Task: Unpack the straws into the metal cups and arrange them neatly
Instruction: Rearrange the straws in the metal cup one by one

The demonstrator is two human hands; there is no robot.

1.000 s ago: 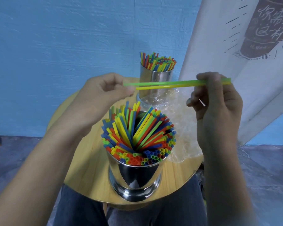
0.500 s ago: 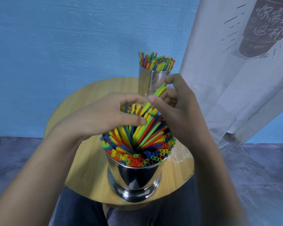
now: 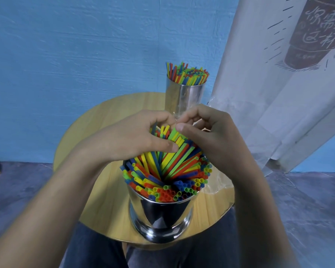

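I see left hand (image 3: 135,140) gripping multicoloured plastic straws (image 3: 172,171) in shiny steel cup (image 3: 162,215); right hand (image 3: 215,136) pinches green-yellow straw pair (image 3: 174,133) (round wooden bench (image 3: 104,190)).

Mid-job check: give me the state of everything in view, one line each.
Near cup: upright, packed full.
Near straws: in the near cup, fanned and leaning, not yet straight.
Far cup: upright, full.
Far straws: standing fairly even.
Wrapper: crumpled on the table, right of the near cup.
Left hand: fingers curled round the near straws' tops.
Right hand: fingers curled, thumb on a green straw end; grip unclear.
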